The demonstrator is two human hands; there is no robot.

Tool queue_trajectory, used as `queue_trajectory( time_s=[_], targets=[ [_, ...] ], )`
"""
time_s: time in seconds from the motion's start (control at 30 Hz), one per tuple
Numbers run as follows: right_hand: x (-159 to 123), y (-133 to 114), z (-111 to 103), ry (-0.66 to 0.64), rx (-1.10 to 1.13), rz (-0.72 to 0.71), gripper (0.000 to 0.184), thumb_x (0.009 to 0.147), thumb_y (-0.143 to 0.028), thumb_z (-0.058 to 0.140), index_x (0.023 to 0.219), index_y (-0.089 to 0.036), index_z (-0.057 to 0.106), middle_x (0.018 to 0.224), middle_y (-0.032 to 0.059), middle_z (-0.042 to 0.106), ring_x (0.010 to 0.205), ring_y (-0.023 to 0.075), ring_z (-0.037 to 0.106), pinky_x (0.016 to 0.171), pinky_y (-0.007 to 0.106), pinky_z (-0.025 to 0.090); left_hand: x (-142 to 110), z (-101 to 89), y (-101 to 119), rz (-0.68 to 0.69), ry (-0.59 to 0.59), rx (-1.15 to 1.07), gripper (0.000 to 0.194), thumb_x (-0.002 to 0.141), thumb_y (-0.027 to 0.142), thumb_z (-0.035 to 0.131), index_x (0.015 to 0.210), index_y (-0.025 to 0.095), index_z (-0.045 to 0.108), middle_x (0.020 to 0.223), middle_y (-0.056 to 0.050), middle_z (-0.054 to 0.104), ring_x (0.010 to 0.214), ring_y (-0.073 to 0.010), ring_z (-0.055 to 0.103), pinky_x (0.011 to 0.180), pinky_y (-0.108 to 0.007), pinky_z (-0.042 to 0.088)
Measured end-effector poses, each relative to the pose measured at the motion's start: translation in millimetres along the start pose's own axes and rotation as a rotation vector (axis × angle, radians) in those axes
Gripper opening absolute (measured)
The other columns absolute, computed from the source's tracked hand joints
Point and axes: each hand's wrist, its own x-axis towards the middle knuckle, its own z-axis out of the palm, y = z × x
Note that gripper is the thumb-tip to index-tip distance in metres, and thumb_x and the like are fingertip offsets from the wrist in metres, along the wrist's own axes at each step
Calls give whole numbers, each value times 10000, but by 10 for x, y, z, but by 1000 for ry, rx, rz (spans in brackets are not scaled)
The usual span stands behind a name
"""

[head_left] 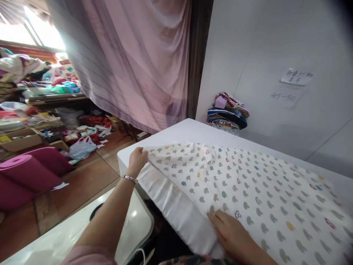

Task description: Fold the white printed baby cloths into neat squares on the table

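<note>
The right hand (231,229) is touching a cloth (224,176) at its near edge, grip unclear, while the left hand (138,162) is pinching the far left corner, this probably soft, light cloth suiting edge holds.

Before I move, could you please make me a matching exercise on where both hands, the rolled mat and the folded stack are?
Things:
1. left hand
2. right hand
3. pink rolled mat
4. folded stack

Places:
A. by the pale wall
B. at the patterned fabric's near edge, lower in the picture
C. at the picture's left edge
D. at the fabric's far corner, pinching it

Pairs: 1-D, 2-B, 3-C, 4-A
</note>
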Motion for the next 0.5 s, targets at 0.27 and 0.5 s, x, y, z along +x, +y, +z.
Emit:
queue_trajectory(
  time_s=[0.27, 0.5],
  targets=[
    [164, -13, -293, -151, 264, -40, 236, 743, -116, 480, 915, -215, 606, 861, 24, 588, 768, 153, 541, 665, 248, 393, -251, 80, -430, 101, -81, 453, 282, 793, 211, 381, 969, 155, 595, 850, -102, 662, 822, -241, 610, 663, -299, 423],
    [1048, 496, -651, 4, 722, 264, 287, 847, -336, 442, 992, -201, 650, 754, 19, 636, 607, 124, 550, 576, 253, 442, -1370, 554, -10, 965, -743, 318, 273, 794, 142, 393, 1010, 198, 551, 940, -40, 631, 801, -157, 582, 731, -267, 450]
  ],
)
